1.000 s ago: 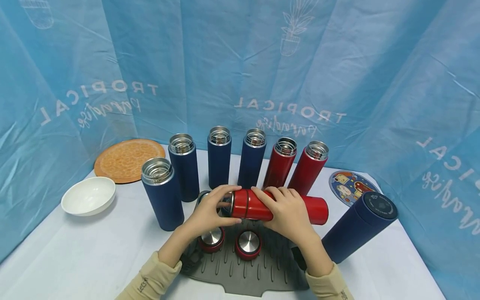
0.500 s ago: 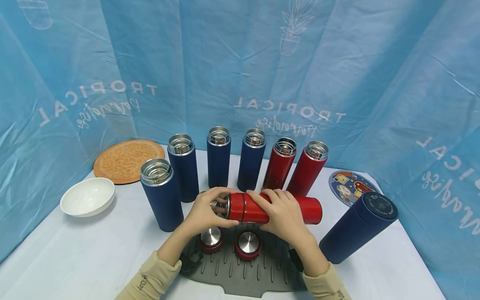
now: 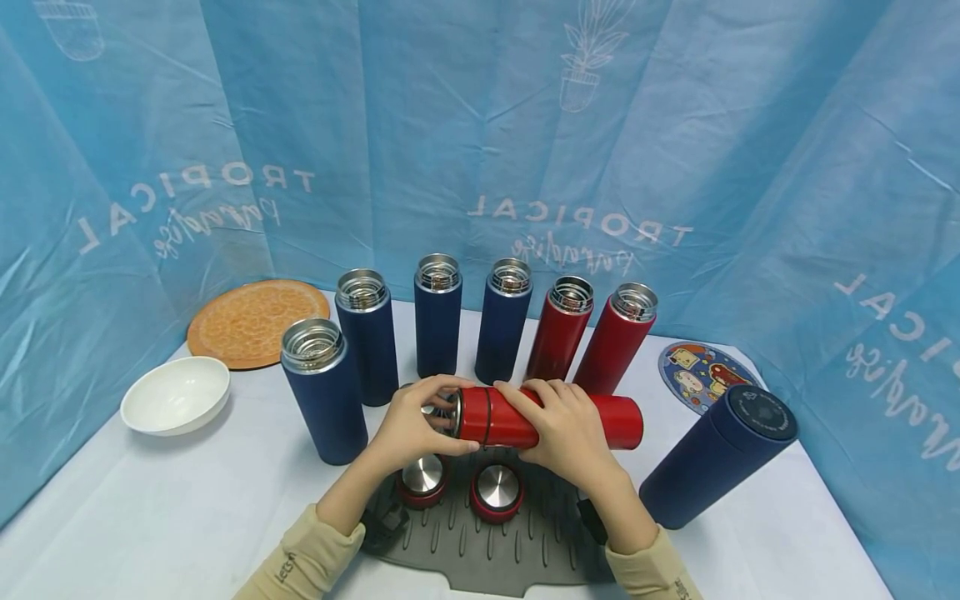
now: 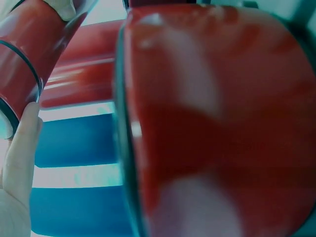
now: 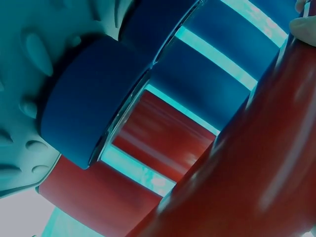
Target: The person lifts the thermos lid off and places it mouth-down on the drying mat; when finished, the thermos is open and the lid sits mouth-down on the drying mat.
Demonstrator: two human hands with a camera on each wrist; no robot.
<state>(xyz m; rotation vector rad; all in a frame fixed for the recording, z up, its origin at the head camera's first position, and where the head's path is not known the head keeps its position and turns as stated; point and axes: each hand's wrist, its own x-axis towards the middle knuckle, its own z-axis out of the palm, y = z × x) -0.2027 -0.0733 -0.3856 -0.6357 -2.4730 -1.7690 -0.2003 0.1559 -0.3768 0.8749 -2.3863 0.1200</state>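
Note:
A red thermos point(image 3: 618, 421) lies level in the air over the grey ridged mat, its red lid end point(image 3: 472, 417) to the left. My left hand point(image 3: 405, 427) holds that lid end between thumb and fingers; in the left wrist view a finger point(image 4: 22, 153) touches its edge. Around the body curls my right hand point(image 3: 568, 423). Below, two red lids with silver discs, a left one point(image 3: 422, 477) and a right one point(image 3: 497, 490), sit on the mat point(image 3: 480, 558). Blue lids point(image 5: 94, 98) on the mat show in the right wrist view, mostly hidden by my hands from above.
Behind stand lidless blue thermoses point(image 3: 438, 333) and two lidless red ones point(image 3: 611, 346). A lidded blue thermos point(image 3: 712, 458) is close to my right forearm. White bowl point(image 3: 176, 396) and orange round mat point(image 3: 255, 325) lie left; a patterned round mat point(image 3: 686, 379) lies back right.
Both hands and the red thermos shifted slightly left over the first half second, then stayed nearly still. Their hold looks the same throughout.

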